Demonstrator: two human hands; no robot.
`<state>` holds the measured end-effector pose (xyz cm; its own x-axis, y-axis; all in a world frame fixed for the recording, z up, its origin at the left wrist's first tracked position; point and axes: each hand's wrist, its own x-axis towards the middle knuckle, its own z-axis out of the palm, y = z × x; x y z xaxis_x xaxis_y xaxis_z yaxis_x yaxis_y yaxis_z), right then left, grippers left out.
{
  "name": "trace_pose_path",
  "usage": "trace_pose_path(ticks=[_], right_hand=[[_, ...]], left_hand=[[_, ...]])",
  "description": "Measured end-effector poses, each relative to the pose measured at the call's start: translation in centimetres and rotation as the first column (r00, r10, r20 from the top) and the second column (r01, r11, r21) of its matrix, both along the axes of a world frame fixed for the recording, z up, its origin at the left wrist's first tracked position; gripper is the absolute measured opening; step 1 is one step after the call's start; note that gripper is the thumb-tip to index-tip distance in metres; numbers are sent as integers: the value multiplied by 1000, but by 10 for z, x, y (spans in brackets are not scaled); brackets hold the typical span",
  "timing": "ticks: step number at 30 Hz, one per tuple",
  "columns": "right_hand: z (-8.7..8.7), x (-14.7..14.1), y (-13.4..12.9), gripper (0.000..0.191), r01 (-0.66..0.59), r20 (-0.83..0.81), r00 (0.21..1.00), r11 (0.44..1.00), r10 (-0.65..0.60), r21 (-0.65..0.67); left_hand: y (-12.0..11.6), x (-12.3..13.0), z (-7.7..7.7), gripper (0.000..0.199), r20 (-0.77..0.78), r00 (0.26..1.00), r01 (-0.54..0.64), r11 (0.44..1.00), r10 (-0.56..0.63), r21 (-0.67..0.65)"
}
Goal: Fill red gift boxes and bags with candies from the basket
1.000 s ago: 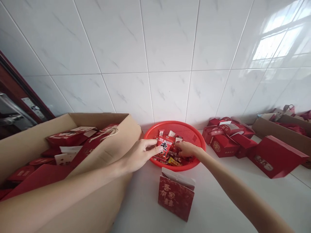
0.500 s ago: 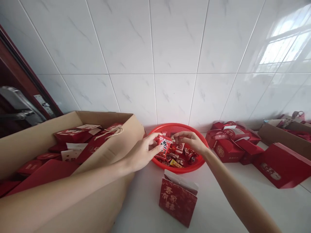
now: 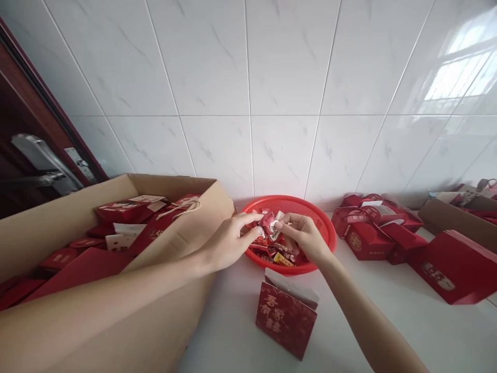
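We hold a shiny red wrapped sweet (image 3: 267,221) over the red basket (image 3: 329,233), with both hands meeting at it. The grip of our left hand (image 3: 227,241) is clamped on the sweet's left side between thumb and fingers; the grip of our right hand (image 3: 305,235) is pinched together on its right side, by a pale label. Our fingers hide whether a second wrapper is there too. Below, more sweets (image 3: 285,251) lie in the basket, a yellow one (image 3: 284,260) near its front rim. The basket rests on the white bench (image 3: 229,326), and just in front of it stands a dark red box (image 3: 286,320), its pale top flaps raised. To the left we have a big carton (image 3: 166,280) of red boxes and bags, one with a twisted cord (image 3: 182,208). Right of the basket sit small red boxes (image 3: 368,241), then a larger one (image 3: 456,267).
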<state>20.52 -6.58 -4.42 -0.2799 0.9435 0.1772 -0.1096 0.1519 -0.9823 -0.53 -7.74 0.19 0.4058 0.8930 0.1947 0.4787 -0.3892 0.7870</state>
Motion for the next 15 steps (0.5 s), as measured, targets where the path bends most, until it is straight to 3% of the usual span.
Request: trace_pose_path(ticks=[5,9,13,15], right_hand=[[-4,-4,-3,40,-57,14,998,998,57,17],[2,-1,-2,38,-136,43,990,989,134,50],[7,0,21,35,12,207,977,983,-51,184],[4,-4,40,28,-13,463,875,950,-140,312]], left_hand=[[-2,0,5,38,21,998,55,996,-54,-65],[2,1,5,39,79,992,107,992,-102,-69],[6,1,6,41,264,964,19,996,5,-89],[7,1,10,40,323,945,-26,998,44,-59]])
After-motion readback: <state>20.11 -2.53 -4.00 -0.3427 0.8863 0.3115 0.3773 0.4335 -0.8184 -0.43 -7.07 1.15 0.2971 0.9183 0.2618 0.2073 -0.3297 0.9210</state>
